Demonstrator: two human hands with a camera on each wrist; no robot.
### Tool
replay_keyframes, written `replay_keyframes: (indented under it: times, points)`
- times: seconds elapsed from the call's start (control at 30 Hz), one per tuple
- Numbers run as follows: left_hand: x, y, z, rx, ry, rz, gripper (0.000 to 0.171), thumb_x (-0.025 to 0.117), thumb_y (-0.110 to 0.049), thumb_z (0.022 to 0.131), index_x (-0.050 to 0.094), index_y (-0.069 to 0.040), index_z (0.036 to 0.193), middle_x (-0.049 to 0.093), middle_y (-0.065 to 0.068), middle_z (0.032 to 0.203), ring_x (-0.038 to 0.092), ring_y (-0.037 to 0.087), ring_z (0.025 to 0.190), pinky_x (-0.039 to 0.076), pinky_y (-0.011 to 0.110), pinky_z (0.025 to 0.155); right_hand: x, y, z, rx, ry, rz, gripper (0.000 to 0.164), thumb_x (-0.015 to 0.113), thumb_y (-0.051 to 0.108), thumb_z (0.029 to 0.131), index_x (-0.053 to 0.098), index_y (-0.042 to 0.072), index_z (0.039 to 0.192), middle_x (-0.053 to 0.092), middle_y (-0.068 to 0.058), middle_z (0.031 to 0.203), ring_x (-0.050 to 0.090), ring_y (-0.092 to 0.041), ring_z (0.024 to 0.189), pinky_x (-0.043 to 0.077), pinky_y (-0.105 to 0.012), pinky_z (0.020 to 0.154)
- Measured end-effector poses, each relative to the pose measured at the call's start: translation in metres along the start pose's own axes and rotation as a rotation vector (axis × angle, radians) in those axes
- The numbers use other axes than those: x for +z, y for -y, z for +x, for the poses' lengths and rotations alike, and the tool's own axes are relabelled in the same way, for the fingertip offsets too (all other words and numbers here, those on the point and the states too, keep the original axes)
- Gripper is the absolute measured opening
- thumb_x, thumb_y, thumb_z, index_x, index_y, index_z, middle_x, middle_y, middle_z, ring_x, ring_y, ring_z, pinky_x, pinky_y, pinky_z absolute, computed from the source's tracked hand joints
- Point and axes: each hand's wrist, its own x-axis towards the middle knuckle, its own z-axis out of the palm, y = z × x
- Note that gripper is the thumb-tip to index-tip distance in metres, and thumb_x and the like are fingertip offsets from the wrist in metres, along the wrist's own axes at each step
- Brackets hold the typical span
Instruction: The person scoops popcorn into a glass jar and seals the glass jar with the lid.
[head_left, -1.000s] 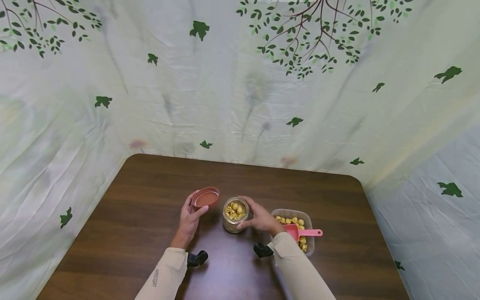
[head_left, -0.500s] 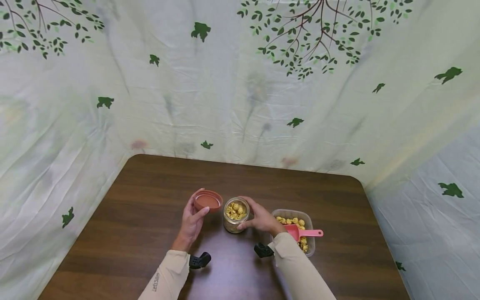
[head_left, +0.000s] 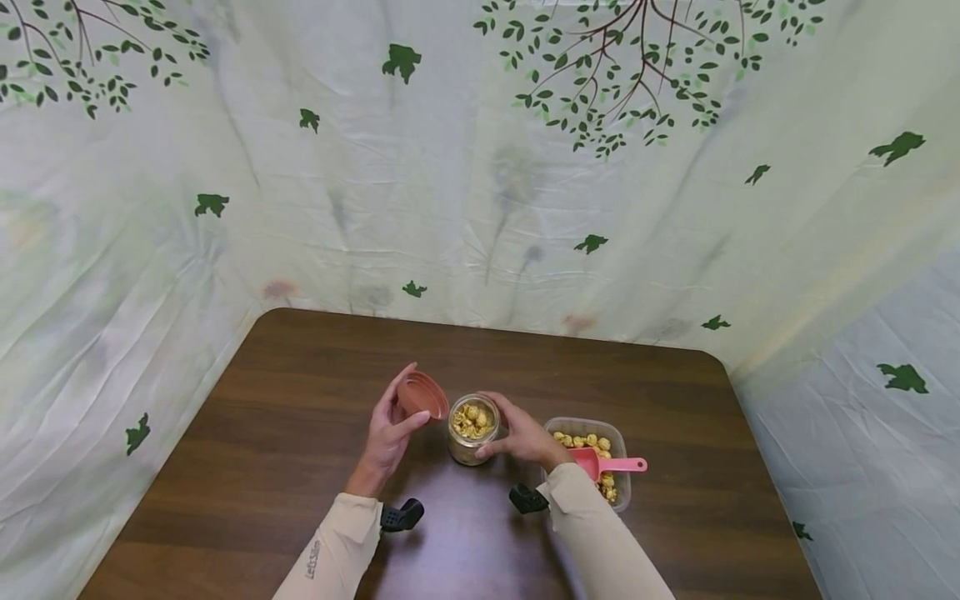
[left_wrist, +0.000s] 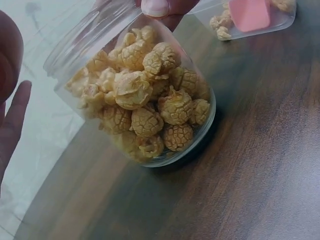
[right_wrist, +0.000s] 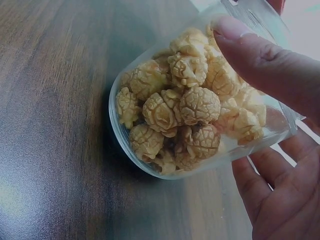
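Note:
In the head view my left hand (head_left: 387, 435) holds a reddish-brown screw lid (head_left: 422, 396) by its edge, thumb on the near side. The lid is tilted, just left of the jar's mouth. A clear jar (head_left: 467, 454) stands on the table, and my right hand (head_left: 521, 433) grips its right side. Caramel popcorn (head_left: 472, 419) fills much of it. From the right wrist, the thumb (right_wrist: 265, 60) lies along the upper wall of the jar, with fingers round the other side. The left wrist view shows the popcorn (left_wrist: 150, 95) through the glass and only parts of the left fingers.
Right of the jar, partly behind my right wrist, sits a clear plastic container (head_left: 624, 492) with more popcorn. A pink scoop (head_left: 618, 465) lies across it, handle over the right rim. The brown table (head_left: 322, 358) backs onto a printed curtain (head_left: 465, 208).
My left hand has moved a little to the right, bringing the lid closer to the jar, and has tipped the lid more steeply. The right hand and jar have stayed almost still.

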Motion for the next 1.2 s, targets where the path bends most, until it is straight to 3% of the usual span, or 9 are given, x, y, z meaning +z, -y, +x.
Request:
replay_keyframes:
  times: [0.17, 0.23, 0.43, 0.63, 0.8, 0.97, 1.2]
  points:
    - [0.002, -0.002, 0.002, -0.008, 0.009, 0.058, 0.085, 0.066, 0.015, 0.077, 0.022, 0.006, 0.149, 0.047, 0.001, 0.137, 0.047, 0.016, 0.121, 0.047, 0.02, 0.093, 0.002, -0.018, 0.006, -0.003, -0.009, 0.005, 0.086, 0.081, -0.004, 0.072, 0.033, -0.003, 0.144, 0.046, -0.024, 0.14, 0.042, -0.038, 0.131, 0.028, -0.056, 0.109]
    - [0.002, -0.003, 0.003, -0.008, 0.012, 0.084, 0.086, 0.067, 0.014, 0.077, 0.023, 0.005, 0.15, 0.047, 0.002, 0.137, 0.048, 0.016, 0.121, 0.047, 0.021, 0.093, 0.003, -0.028, 0.009, -0.001, -0.02, 0.0, 0.087, 0.082, -0.003, 0.072, 0.034, 0.001, 0.145, 0.047, -0.02, 0.14, 0.042, -0.036, 0.131, 0.028, -0.055, 0.11]
    - [0.003, -0.004, 0.004, 0.013, 0.019, 0.158, 0.084, 0.073, 0.01, 0.075, 0.03, 0.005, 0.146, 0.047, 0.003, 0.135, 0.048, 0.014, 0.121, 0.046, 0.022, 0.096, 0.003, -0.029, 0.009, 0.019, -0.035, -0.006, 0.087, 0.084, 0.004, 0.071, 0.037, 0.008, 0.144, 0.05, -0.013, 0.14, 0.045, -0.03, 0.13, 0.03, -0.051, 0.11]
    - [0.006, -0.003, 0.005, 0.048, 0.031, 0.173, 0.076, 0.075, 0.01, 0.073, 0.035, 0.008, 0.138, 0.051, 0.001, 0.129, 0.05, 0.014, 0.118, 0.044, 0.023, 0.097, 0.004, -0.029, 0.009, 0.007, -0.03, 0.027, 0.089, 0.083, 0.0, 0.072, 0.034, 0.004, 0.146, 0.048, -0.017, 0.141, 0.043, -0.034, 0.131, 0.029, -0.055, 0.109]
    - [0.01, -0.003, 0.006, 0.014, 0.044, 0.195, 0.079, 0.071, 0.016, 0.073, 0.032, 0.012, 0.142, 0.05, 0.0, 0.131, 0.049, 0.014, 0.115, 0.047, 0.023, 0.092, 0.004, -0.029, 0.009, 0.01, -0.025, 0.025, 0.089, 0.083, 0.001, 0.072, 0.034, 0.004, 0.146, 0.048, -0.017, 0.141, 0.042, -0.034, 0.132, 0.029, -0.055, 0.109]
    - [0.014, -0.003, 0.006, -0.031, 0.046, 0.248, 0.08, 0.07, 0.018, 0.073, 0.033, 0.009, 0.144, 0.046, 0.007, 0.138, 0.046, 0.016, 0.118, 0.048, 0.024, 0.091, 0.003, -0.029, 0.008, 0.034, -0.029, 0.001, 0.087, 0.084, 0.005, 0.072, 0.037, 0.009, 0.145, 0.049, -0.012, 0.141, 0.042, -0.03, 0.133, 0.03, -0.052, 0.11]
    - [0.014, -0.001, 0.008, -0.001, 0.11, 0.42, 0.078, 0.072, 0.017, 0.073, 0.037, 0.011, 0.142, 0.043, 0.022, 0.136, 0.045, 0.019, 0.118, 0.045, 0.024, 0.095, 0.003, -0.028, 0.006, 0.041, -0.025, 0.008, 0.087, 0.084, 0.008, 0.073, 0.036, 0.009, 0.146, 0.048, -0.013, 0.141, 0.042, -0.031, 0.133, 0.03, -0.054, 0.11]
